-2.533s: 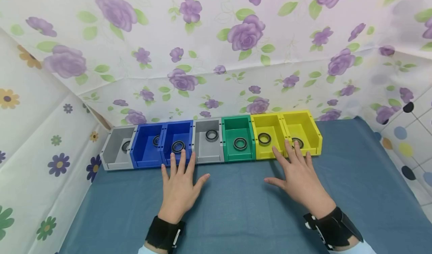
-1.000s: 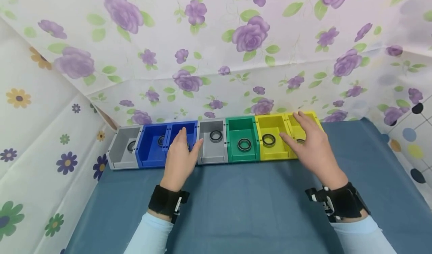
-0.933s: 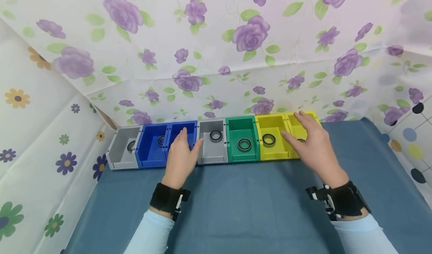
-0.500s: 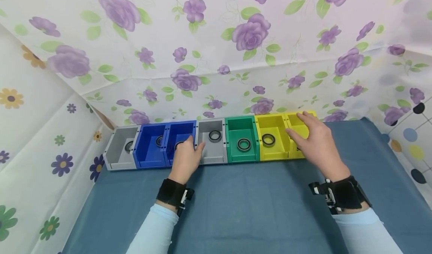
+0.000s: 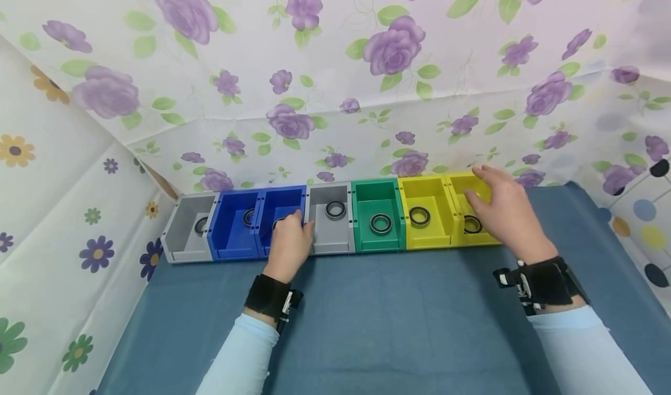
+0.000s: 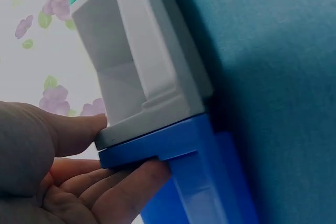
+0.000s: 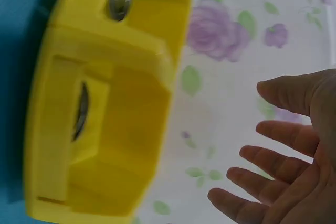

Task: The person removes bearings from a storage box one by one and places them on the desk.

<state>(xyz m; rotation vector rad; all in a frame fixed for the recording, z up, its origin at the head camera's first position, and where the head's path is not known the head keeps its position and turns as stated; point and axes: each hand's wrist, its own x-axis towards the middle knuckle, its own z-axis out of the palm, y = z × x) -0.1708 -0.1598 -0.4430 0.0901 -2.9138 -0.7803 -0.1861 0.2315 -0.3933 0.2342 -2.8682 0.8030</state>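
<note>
My left hand (image 5: 288, 243) is at the wall where the right blue bin (image 6: 194, 177) meets a grey bin (image 6: 155, 61). In the left wrist view its thumb lies on the grey side and its fingers reach into the blue side, pinching the two walls together. A ring-shaped bearing (image 5: 277, 222) in that blue bin is partly hidden by this hand. Above the right end of the row, my right hand (image 5: 511, 214) hovers with fingers apart, holding nothing. Beneath it sits the rightmost yellow bin (image 7: 131, 129), with a bearing (image 5: 473, 224) inside.
Left of the hand stand another blue bin (image 5: 230, 232) and a grey bin (image 5: 180, 237). A green bin (image 5: 376, 197) and a second yellow bin (image 5: 427, 191) continue the row. Each holds one bearing. Behind rises a flowered sheet (image 5: 335, 133); blue cloth (image 5: 377, 325) covers the table.
My left hand has come down from over the blue bin and now grips the wall beside the grey bin. My right hand has shifted right, uncovering the bearing in the rightmost yellow bin.
</note>
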